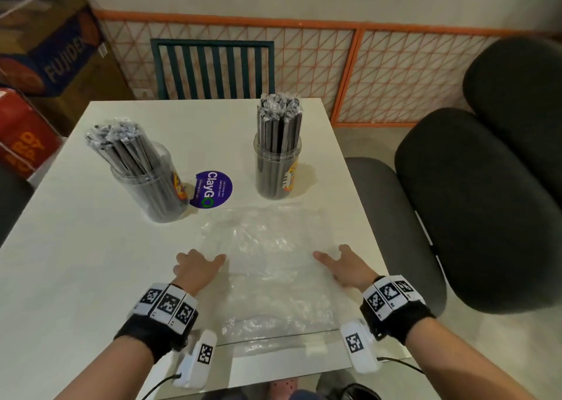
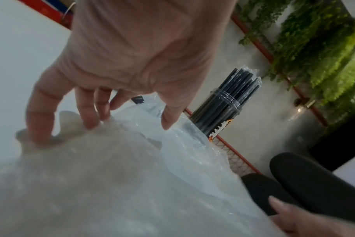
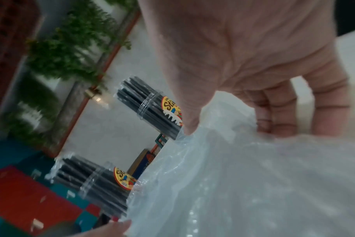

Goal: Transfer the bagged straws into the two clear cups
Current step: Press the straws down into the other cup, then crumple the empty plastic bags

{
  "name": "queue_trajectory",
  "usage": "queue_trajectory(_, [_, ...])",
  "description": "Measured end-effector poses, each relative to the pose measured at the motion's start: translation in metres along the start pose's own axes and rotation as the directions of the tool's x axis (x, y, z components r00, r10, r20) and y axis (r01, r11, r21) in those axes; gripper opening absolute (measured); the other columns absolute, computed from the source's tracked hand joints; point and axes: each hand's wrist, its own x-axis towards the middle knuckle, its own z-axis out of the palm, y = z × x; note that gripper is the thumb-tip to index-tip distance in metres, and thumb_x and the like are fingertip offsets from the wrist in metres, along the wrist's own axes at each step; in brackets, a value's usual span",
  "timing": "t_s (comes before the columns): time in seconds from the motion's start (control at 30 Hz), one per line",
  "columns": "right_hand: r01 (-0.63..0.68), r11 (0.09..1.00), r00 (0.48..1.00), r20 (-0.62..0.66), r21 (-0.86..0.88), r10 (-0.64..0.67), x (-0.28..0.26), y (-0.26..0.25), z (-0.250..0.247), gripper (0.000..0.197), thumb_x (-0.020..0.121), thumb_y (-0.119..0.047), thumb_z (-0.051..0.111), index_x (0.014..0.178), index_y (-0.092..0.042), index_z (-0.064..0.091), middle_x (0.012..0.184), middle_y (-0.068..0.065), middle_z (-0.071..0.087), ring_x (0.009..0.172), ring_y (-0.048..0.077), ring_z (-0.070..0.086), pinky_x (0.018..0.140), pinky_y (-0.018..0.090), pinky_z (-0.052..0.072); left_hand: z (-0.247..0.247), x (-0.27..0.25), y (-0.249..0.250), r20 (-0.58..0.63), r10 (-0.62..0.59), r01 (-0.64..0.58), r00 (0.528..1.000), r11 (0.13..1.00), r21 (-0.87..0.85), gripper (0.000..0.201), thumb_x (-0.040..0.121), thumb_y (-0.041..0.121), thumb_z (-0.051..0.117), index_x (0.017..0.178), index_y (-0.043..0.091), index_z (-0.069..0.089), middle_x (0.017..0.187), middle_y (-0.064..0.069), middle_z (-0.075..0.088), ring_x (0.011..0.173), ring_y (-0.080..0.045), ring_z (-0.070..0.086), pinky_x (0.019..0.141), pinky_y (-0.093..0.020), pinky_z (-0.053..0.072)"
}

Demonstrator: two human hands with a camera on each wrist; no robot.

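Observation:
Two clear cups stand on the white table (image 1: 76, 262). The left cup (image 1: 158, 186) holds wrapped black straws (image 1: 121, 144) that lean left. Upright straws (image 1: 279, 116) fill the right cup (image 1: 276, 174), which also shows in the left wrist view (image 2: 219, 109). A clear plastic bag (image 1: 273, 265) lies flat in front of them, with no straws visible inside. My left hand (image 1: 197, 262) rests with spread fingertips on the bag's left edge (image 2: 128, 124). On its right edge my right hand (image 1: 334, 262) presses down, thumb on the plastic (image 3: 231, 128).
A round purple ClayGO sticker (image 1: 211, 189) lies between the cups. A green slatted chair back (image 1: 213, 68) stands behind the table. Grey padded seats (image 1: 474, 211) crowd the right side, cardboard boxes (image 1: 51, 49) the left. An orange lattice fence (image 1: 395, 65) lines the wall.

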Motion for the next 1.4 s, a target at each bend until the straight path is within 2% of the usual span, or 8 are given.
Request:
queue_trajectory(0.3, [0.039, 0.888, 0.949, 0.26, 0.457, -0.176, -0.016, -0.024, -0.003, 0.025, 0.084, 0.001, 0.061, 0.109, -0.003, 0.062, 0.1, 0.019, 0.063, 0.083, 0.031, 0.063, 0.075, 0.043, 0.054, -0.014, -0.02, -0.018, 0.519, 0.228, 0.255, 0.824, 0.669, -0.698, 0.021, 0.085, -0.009, 0.051, 0.081, 0.003, 0.068, 0.085, -0.017, 0.07, 0.07, -0.029, 0.069, 0.066, -0.037, 0.057])
queue_trajectory(0.5, [0.124, 0.75, 0.891, 0.259, 0.65, -0.372, -0.018, -0.03, -0.023, 0.045, 0.084, 0.012, 0.048, 0.119, -0.015, 0.059, 0.107, 0.009, 0.07, 0.083, 0.023, 0.067, 0.062, 0.029, 0.057, -0.031, -0.036, -0.012, 0.532, 0.417, 0.218, 0.737, 0.599, -0.77, 0.023, 0.08, -0.005, 0.055, 0.097, -0.001, 0.069, 0.091, -0.019, 0.074, 0.074, -0.026, 0.073, 0.064, -0.036, 0.061])
queue_trajectory(0.83, [0.418, 0.668, 0.745, 0.188, 0.616, -0.64, -0.038, -0.058, -0.065, 0.03, 0.045, 0.006, 0.07, 0.042, -0.019, 0.054, 0.089, 0.001, 0.069, 0.082, 0.011, 0.066, 0.073, 0.018, 0.051, -0.069, -0.021, -0.005, 0.559, 0.526, 0.418, 0.641, 0.372, -0.829, 0.048, 0.069, 0.041, 0.07, 0.104, 0.01, 0.063, 0.094, -0.014, 0.065, 0.077, -0.03, 0.062, 0.069, -0.037, 0.051])
queue_trajectory(0.93, [0.573, 0.638, 0.698, 0.101, 0.514, -0.709, -0.042, -0.072, -0.071, 0.037, 0.068, 0.015, 0.055, 0.045, -0.014, 0.053, 0.103, 0.007, 0.064, 0.098, 0.013, 0.061, 0.086, 0.018, 0.045, -0.062, -0.028, 0.002, 0.665, 0.499, 0.312, 0.556, 0.616, -0.723, 0.079, 0.074, 0.074, 0.049, 0.126, 0.015, 0.054, 0.116, -0.016, 0.055, 0.099, -0.033, 0.055, 0.077, -0.044, 0.048])
queue_trajectory(1.07, [0.608, 0.699, 0.76, -0.023, 0.375, -0.649, -0.049, -0.091, -0.077, 0.023, 0.081, 0.011, 0.048, 0.076, -0.005, 0.064, 0.107, 0.007, 0.059, 0.097, 0.01, 0.058, 0.078, 0.015, 0.048, -0.053, -0.052, 0.026, 0.59, 0.5, 0.109, 0.635, 0.698, -0.708, 0.077, 0.046, 0.026, 0.092, 0.113, 0.001, 0.064, 0.104, -0.016, 0.072, 0.089, -0.025, 0.071, 0.074, -0.033, 0.058])
queue_trajectory(1.2, [0.113, 0.76, 0.919, 0.223, 0.64, -0.325, -0.048, -0.073, -0.1, 0.038, 0.095, -0.042, 0.031, 0.122, -0.028, 0.053, 0.104, 0.01, 0.06, 0.087, 0.025, 0.059, 0.074, 0.038, 0.048, -0.057, -0.055, 0.037, 0.334, 0.467, -0.045, 0.819, 0.632, -0.774, 0.035, 0.071, 0.004, 0.072, 0.105, -0.001, 0.064, 0.085, -0.013, 0.075, 0.071, -0.02, 0.072, 0.056, -0.024, 0.057])
queue_trajectory(1.3, [-0.041, 0.867, 0.835, 0.494, 0.497, -0.243, -0.048, -0.059, -0.098, 0.075, 0.078, -0.079, 0.028, 0.131, -0.031, 0.049, 0.125, 0.01, 0.057, 0.115, 0.036, 0.053, 0.09, 0.054, 0.04, -0.05, -0.065, 0.047, 0.164, 0.481, -0.25, 0.861, 0.682, -0.687, 0.022, 0.079, -0.001, 0.064, 0.096, 0.011, 0.058, 0.088, -0.008, 0.066, 0.074, -0.02, 0.065, 0.06, -0.027, 0.052])
queue_trajectory(1.4, [0.011, 0.957, 0.872, 0.465, 0.29, -0.151, -0.062, -0.07, -0.082, 0.062, 0.084, -0.056, 0.052, 0.135, -0.026, 0.037, 0.128, 0.007, 0.054, 0.106, 0.028, 0.058, 0.074, 0.04, 0.052, -0.038, -0.07, 0.058, -0.059, 0.541, -0.509, 0.839, 0.742, -0.436, 0.027, 0.078, -0.003, 0.062, 0.091, 0.016, 0.049, 0.083, 0.0, 0.052, 0.077, -0.016, 0.052, 0.06, -0.024, 0.042])
